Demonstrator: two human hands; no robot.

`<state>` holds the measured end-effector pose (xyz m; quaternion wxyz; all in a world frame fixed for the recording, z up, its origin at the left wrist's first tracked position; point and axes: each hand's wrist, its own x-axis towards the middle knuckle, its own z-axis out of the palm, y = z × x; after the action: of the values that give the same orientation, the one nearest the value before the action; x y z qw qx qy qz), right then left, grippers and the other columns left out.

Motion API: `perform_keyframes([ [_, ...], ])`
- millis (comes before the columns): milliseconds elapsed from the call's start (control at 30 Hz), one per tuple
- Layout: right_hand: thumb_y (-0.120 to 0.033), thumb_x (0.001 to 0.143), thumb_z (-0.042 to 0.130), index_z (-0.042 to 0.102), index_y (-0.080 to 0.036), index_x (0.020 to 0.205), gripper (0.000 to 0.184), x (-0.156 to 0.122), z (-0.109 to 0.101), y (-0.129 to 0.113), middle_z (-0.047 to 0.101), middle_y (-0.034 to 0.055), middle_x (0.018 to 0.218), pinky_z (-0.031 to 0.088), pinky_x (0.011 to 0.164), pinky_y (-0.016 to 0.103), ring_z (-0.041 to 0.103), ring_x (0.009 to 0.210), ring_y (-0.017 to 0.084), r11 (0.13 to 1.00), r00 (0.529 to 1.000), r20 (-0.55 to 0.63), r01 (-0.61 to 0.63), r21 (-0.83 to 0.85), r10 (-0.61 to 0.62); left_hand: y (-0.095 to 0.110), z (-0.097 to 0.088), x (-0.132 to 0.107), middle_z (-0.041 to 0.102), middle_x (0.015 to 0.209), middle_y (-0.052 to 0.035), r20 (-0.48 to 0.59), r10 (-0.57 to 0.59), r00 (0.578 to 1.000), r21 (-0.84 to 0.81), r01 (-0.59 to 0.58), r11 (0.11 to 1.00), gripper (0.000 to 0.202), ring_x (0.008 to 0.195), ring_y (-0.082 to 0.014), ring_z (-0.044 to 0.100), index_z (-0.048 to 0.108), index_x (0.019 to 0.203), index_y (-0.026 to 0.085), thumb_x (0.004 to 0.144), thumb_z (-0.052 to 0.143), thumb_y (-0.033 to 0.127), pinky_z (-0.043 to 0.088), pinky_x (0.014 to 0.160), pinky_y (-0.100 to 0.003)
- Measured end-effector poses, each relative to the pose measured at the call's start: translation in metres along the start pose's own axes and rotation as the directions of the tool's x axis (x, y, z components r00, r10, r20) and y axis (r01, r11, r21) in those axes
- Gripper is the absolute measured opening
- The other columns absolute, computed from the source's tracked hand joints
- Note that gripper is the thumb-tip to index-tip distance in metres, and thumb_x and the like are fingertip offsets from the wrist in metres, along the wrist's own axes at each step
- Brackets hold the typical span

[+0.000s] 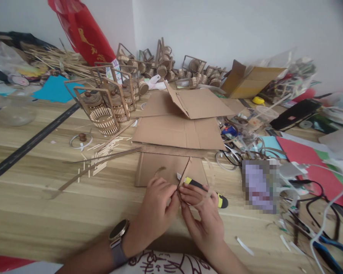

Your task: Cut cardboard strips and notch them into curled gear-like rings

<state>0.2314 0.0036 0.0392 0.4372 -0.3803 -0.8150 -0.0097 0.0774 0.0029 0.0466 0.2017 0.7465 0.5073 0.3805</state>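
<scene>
With the narrow brown strip [185, 170] pinched between left hand [161, 198] and right hand [202, 217], work gently, minding the utility knife's [197, 185] bare tip towards twelve o'clock.

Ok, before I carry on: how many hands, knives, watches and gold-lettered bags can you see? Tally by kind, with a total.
Hands: 2
Knife: 1
Watch: 1
Gold-lettered bag: 1
Total: 5

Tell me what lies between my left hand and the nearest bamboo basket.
In the head view, a scatter of short pale sticks lies between your left hand and that bamboo basket, with long brown strips across them.
</scene>
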Motion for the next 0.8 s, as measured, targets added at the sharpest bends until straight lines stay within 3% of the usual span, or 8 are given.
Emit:
perform_keyframes([
  [367, -0.005, 0.087, 0.057, 0.060, -0.023, 0.097, 0.020, -0.0032, -0.0032, -0.0004, 0.078, 0.0030, 0.091, 0.033, 0.102, 0.041, 0.072, 0.094, 0.019, 0.999, 1.000, 0.020, 0.008, 0.041, -0.009, 0.0004, -0.0002, -0.0014, 0.049, 0.065, 0.0012, -0.046, 0.021, 0.999, -0.036, -0.023, 0.999, 0.023, 0.070, -0.0160, 0.048, 0.041, 0.065, 0.019, 0.085, 0.041, 0.008, 0.036, 0.072, -0.033],
  [800, -0.008, 0.088, 0.053, 0.056, -0.026, 0.094, 0.018, -0.0066, -0.0007, 0.0020, 0.077, -0.0009, 0.087, 0.038, 0.099, 0.042, 0.072, 0.098, 0.021, 0.973, 0.986, 0.005, -0.168, 0.156, 0.169, 0.0016, -0.0040, -0.0004, 0.052, 0.066, 0.0002, -0.005, 0.030, 1.000, -0.076, -0.031, 0.997, 0.021, 0.073, -0.0173, 0.050, 0.044, 0.066, 0.020, 0.084, 0.041, 0.009, 0.037, 0.074, -0.034],
])
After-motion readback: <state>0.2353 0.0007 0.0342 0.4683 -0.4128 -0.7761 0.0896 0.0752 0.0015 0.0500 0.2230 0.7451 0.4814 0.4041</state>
